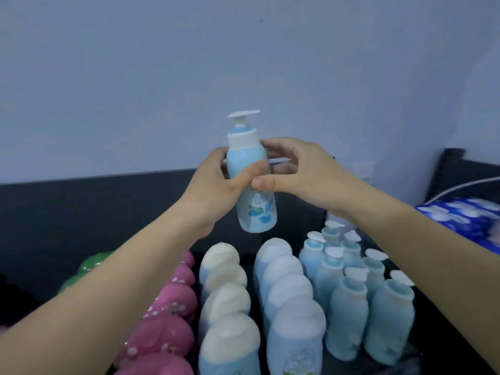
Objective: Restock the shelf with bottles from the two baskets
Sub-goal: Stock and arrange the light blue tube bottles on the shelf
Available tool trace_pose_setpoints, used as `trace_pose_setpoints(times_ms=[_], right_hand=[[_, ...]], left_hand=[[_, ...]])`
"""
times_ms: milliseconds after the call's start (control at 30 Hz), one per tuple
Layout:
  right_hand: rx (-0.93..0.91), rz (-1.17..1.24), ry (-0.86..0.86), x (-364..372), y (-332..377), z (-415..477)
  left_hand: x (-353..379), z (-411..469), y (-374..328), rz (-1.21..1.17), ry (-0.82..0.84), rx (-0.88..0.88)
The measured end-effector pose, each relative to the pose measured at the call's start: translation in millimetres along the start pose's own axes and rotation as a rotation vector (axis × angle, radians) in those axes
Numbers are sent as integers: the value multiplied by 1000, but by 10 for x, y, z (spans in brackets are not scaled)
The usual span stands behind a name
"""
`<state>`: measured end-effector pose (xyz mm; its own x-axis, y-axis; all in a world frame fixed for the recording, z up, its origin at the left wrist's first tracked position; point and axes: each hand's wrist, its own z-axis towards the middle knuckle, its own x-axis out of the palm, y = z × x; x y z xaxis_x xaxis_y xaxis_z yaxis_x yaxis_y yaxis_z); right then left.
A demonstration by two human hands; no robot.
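Status: light-blue plastic pump bottle (257,209) mid-air, slightly tilted, above black shelf (433,355). Left hand (213,182) wraps its body; right hand (303,171) pinches it, thumb in front. Suggest: carry toward 4 o'clock, beside matching blue pump bottles (349,296), set upright.

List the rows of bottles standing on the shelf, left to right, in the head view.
On the shelf: green bottles → pink bottles → cream-capped bottles → white-capped bottles → pale blue pump bottles → blue packets at far right.

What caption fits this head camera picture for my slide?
Left hand and right hand hold a blue pump bottle above rows of bottles.
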<state>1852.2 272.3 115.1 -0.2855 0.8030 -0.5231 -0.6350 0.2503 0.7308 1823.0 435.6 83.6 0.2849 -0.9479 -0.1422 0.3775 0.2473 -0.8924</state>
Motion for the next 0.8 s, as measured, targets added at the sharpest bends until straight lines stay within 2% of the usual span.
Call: trace_pose_setpoints(times_ms=[67, 200, 400, 533, 700, 800], right_hand=[[-13, -21, -101, -113, 3, -174], [48, -66, -152, -318, -87, -510], [84, 7, -296, -460, -258, -968], [47, 69, -369, -470, -464, -1311], [111, 75, -340, -422, -880, -1735], [155, 43, -318, -336, -1105, -1928]], left_hand=[[200, -13, -95, -72, 98, -3], [547, -102, -157, -161, 277, -21], [969, -362, -182, -118, 357, -20], [1150, -534, -203, 19, 410, 9], [1307, -747, -91, 283, 562, 28], [1420, -907, 20, 389, 557, 53]])
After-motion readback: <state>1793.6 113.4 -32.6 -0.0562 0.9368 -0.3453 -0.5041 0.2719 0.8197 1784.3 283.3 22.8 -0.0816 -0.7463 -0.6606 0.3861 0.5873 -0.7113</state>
